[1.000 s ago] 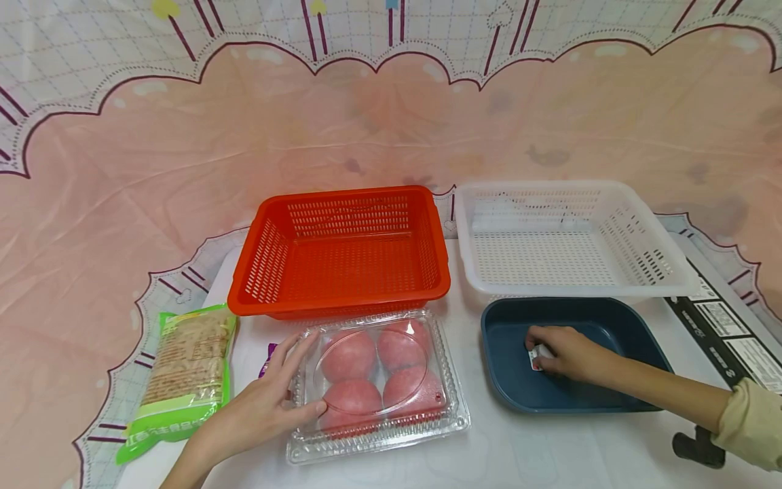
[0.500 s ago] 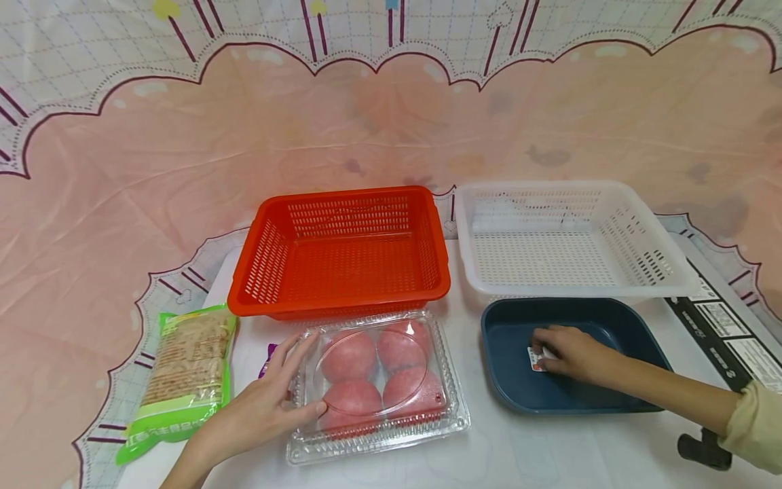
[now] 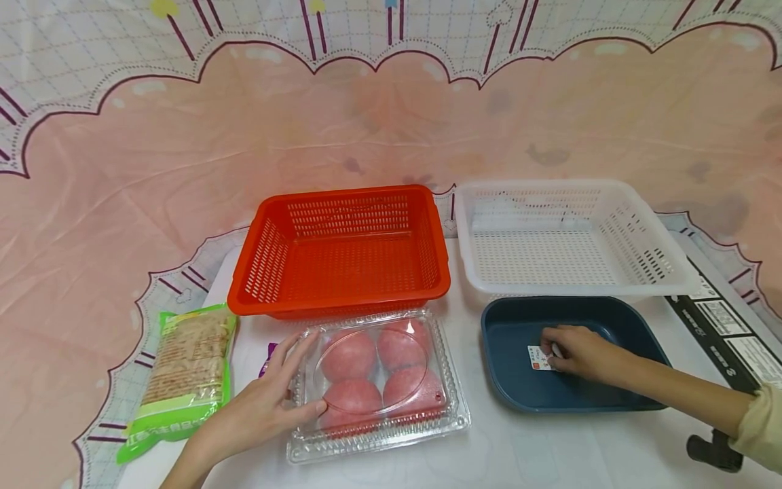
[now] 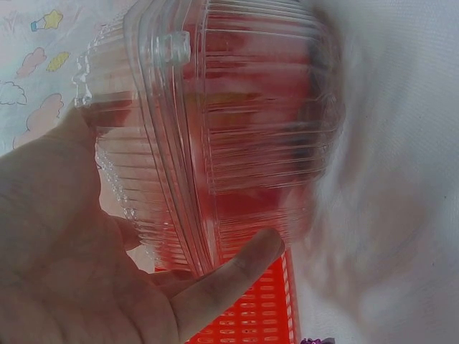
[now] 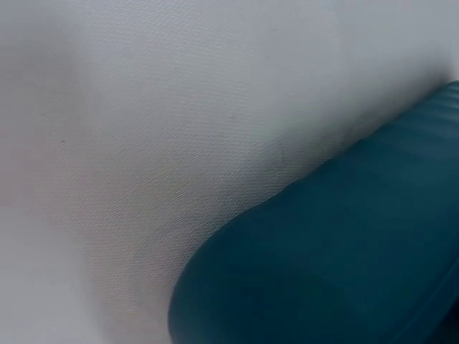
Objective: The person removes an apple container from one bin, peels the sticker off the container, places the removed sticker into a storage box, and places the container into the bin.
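Observation:
In the head view a clear plastic box (image 3: 379,441) holds several round pink fruits (image 3: 348,356). My left hand (image 3: 265,401) grips its left side, thumb on the lid. The left wrist view shows that hand (image 4: 79,244) wrapped against the ribbed box wall (image 4: 258,143). To the right, my right hand (image 3: 580,353) reaches into a dark blue basin (image 3: 510,384). Its thumb and fingertips pinch a small white label (image 3: 538,358) with printing, whose left part shows on the basin floor. Only the basin's outer wall (image 5: 308,265) shows in the right wrist view.
A red basket (image 3: 348,265) stands behind the fruit box, a white basket (image 3: 544,258) behind the basin. On the left lies a green bag (image 3: 183,370) with tan contents. Something purple (image 3: 269,356) peeks out beside my left hand. A black-and-white printed strip (image 3: 721,329) lies at the right.
My right hand has shifted slightly rightward inside the basin, baring more of the white label. The left hand and the fruit box have stayed where they were.

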{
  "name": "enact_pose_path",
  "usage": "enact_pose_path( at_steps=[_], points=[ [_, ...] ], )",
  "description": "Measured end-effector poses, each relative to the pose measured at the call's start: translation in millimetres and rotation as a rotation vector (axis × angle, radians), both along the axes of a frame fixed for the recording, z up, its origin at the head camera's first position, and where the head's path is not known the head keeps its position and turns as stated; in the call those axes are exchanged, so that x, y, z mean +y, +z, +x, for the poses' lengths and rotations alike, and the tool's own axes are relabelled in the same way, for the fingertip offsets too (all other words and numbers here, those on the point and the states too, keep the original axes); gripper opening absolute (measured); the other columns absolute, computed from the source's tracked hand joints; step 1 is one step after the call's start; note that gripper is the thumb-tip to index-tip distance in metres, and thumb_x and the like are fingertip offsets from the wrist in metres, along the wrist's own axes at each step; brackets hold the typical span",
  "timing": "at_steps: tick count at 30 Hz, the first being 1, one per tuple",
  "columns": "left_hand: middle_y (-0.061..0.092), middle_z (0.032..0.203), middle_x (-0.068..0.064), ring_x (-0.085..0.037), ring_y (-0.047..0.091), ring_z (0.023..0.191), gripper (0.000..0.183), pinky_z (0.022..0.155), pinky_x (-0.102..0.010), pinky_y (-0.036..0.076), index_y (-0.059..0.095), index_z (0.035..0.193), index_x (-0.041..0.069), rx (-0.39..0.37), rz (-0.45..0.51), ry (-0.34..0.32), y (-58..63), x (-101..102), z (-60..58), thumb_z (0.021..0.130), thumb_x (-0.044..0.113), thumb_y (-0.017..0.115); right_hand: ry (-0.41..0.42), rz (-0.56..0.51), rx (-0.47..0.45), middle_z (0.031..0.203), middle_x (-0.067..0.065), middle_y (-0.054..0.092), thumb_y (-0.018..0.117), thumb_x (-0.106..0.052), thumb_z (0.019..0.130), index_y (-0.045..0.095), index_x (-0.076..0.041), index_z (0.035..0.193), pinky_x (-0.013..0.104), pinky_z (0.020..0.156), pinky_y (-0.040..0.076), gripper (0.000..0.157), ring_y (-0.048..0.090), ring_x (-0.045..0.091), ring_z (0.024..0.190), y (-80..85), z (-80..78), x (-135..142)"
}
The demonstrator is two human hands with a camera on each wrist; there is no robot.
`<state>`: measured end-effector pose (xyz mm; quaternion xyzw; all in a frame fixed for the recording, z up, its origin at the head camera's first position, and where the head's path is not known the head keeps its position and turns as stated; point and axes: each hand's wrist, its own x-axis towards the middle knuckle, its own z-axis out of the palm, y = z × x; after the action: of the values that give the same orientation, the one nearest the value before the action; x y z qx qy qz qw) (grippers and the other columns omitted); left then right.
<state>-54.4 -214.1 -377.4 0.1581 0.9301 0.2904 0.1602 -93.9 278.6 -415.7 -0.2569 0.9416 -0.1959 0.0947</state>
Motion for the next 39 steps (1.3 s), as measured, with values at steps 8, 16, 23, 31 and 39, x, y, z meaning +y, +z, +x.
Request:
enact_pose_path(
  at_steps=[8, 16, 23, 31, 39],
  points=[
    [0.013, 0.158, -0.011, -0.021, 0.061, 0.094, 0.095, 0.084, -0.053, 0.053, 0.007, 0.154, 0.041, 0.006, 0.006, -0.004, -0.2, -0.3, 0.0, 0.083, 0.057, 0.067, 0.014, -0.009, -0.022, 0.067, -0.012, 0.045, 0.070, -0.005, 0.082, 0.057, -0.014, 0.082, 0.017, 0.052, 0.035, 0.016, 0.035, -0.006, 0.060, -1.4, -0.1, 9.5],
    [0.012, 0.159, -0.011, -0.023, 0.062, 0.095, 0.095, 0.085, -0.056, 0.053, 0.007, 0.154, 0.041, -0.001, 0.006, -0.002, 0.4, 0.1, -0.4, 0.083, 0.057, 0.068, -0.011, 0.009, -0.080, 0.067, -0.012, 0.046, 0.071, -0.008, 0.083, 0.056, -0.015, 0.079, 0.017, 0.050, 0.035, 0.018, 0.037, -0.006, 0.060, 0.9, 0.3, 20.3],
    [0.012, 0.159, -0.011, -0.019, 0.060, 0.090, 0.096, 0.083, -0.052, 0.054, 0.006, 0.154, 0.042, -0.010, 0.003, -0.003, -0.2, -0.1, -0.8, 0.083, 0.057, 0.068, -0.056, 0.021, -0.157, 0.067, -0.009, 0.049, 0.068, -0.005, 0.084, 0.056, -0.013, 0.080, 0.018, 0.049, 0.038, 0.014, 0.040, -0.004, 0.058, 2.7, 0.5, 27.6],
    [0.013, 0.158, -0.011, -0.022, 0.061, 0.093, 0.095, 0.084, -0.055, 0.054, 0.007, 0.154, 0.040, 0.001, 0.004, -0.002, 0.0, -1.9, 0.5, 0.083, 0.057, 0.068, -0.061, 0.013, -0.240, 0.066, -0.009, 0.052, 0.066, -0.008, 0.087, 0.057, -0.009, 0.087, 0.018, 0.048, 0.040, 0.009, 0.044, -0.003, 0.055, 9.2, -2.3, 29.2],
    [0.010, 0.159, -0.010, -0.026, 0.062, 0.102, 0.095, 0.086, -0.056, 0.053, 0.006, 0.154, 0.042, -0.023, 0.016, 0.002, 0.7, -1.6, 0.4, 0.083, 0.057, 0.067, -0.038, -0.150, -0.058, 0.073, -0.008, 0.061, 0.062, -0.013, 0.094, 0.063, -0.006, 0.105, 0.020, 0.051, 0.042, 0.014, 0.046, -0.005, 0.057, 49.0, -7.1, -1.7]
  ],
)
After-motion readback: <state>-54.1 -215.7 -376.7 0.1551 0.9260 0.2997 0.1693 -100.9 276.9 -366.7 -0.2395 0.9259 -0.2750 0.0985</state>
